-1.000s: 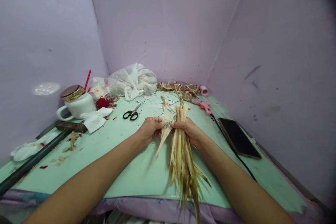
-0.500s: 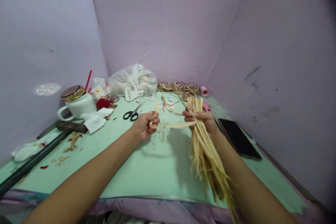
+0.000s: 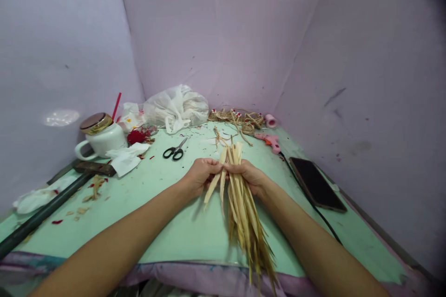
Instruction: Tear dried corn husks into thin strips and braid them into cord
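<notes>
A bundle of dried husk strips (image 3: 244,209) hangs over the middle of the table, its tan tips trailing past the front edge. My right hand (image 3: 251,175) is closed around the bundle near its upper end, thumb across the front. Close beside it, my left hand (image 3: 202,174) pinches a pale husk strip (image 3: 212,189) that hangs loose at the bundle's left side. The two thumbs almost meet. The fingers behind the strips are partly hidden. Black-handled scissors (image 3: 175,151) lie beyond my left hand.
Along the back are a white plastic bag (image 3: 177,109), coiled twine (image 3: 240,118) and a pink glue gun (image 3: 270,141). A phone (image 3: 317,183) lies at right beside a black cord. At left are a lidded white mug (image 3: 106,139), tissue (image 3: 128,158) and a hammer (image 3: 94,168).
My hands moved apart, stretching a strip between them while the bundle swung right. Now they are together again at the middle, the bundle back at centre.
</notes>
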Demonstrator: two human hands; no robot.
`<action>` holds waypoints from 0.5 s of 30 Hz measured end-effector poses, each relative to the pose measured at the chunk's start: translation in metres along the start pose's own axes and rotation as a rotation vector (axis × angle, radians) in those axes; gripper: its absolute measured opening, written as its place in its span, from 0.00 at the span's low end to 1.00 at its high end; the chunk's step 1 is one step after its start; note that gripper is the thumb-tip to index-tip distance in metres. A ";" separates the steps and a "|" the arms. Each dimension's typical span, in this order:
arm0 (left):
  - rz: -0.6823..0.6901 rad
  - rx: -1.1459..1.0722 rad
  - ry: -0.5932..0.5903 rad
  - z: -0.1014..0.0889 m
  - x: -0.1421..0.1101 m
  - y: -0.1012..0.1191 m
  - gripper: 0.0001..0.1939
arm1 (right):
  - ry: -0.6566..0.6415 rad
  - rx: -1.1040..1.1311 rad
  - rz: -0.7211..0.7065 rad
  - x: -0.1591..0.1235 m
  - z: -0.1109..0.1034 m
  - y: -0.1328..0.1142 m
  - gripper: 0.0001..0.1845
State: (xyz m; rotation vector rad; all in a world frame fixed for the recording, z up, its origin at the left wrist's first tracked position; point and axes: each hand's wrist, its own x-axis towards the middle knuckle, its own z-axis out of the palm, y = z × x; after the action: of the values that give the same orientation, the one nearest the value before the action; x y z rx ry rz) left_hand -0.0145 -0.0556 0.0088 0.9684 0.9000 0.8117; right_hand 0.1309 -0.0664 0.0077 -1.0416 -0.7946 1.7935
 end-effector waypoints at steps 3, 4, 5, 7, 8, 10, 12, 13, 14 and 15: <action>0.005 0.088 0.027 0.004 -0.002 -0.004 0.08 | -0.015 0.003 0.014 0.001 0.002 0.005 0.07; 0.008 0.111 0.037 0.004 -0.003 -0.004 0.08 | -0.017 0.007 0.019 0.000 0.002 0.005 0.06; 0.009 0.125 0.046 0.005 -0.003 -0.004 0.08 | -0.018 0.012 0.028 0.000 0.003 0.004 0.05; 0.003 0.139 0.060 0.005 -0.004 -0.003 0.08 | -0.017 0.014 0.071 -0.002 0.004 0.002 0.04; 0.002 0.145 0.065 0.006 -0.005 -0.002 0.09 | -0.019 0.017 0.090 -0.003 0.005 0.001 0.04; 0.017 0.134 0.076 0.007 -0.005 -0.001 0.11 | -0.011 0.033 0.068 -0.003 0.007 0.000 0.04; 0.064 0.060 0.093 0.008 -0.006 0.001 0.14 | 0.035 0.054 -0.056 -0.002 0.008 0.000 0.06; 0.089 0.008 0.107 0.010 -0.007 0.001 0.17 | 0.075 0.063 -0.143 -0.002 0.009 0.000 0.06; 0.106 -0.034 0.121 0.011 -0.008 0.001 0.23 | 0.113 0.069 -0.226 -0.001 0.011 0.001 0.07; 0.116 -0.063 0.129 0.013 -0.008 0.001 0.29 | 0.142 0.073 -0.295 0.000 0.013 0.002 0.08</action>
State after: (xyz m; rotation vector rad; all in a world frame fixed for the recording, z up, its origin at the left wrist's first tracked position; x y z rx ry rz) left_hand -0.0059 -0.0672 0.0154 0.9280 0.9293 1.0045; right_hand 0.1188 -0.0680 0.0116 -0.9398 -0.7476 1.4717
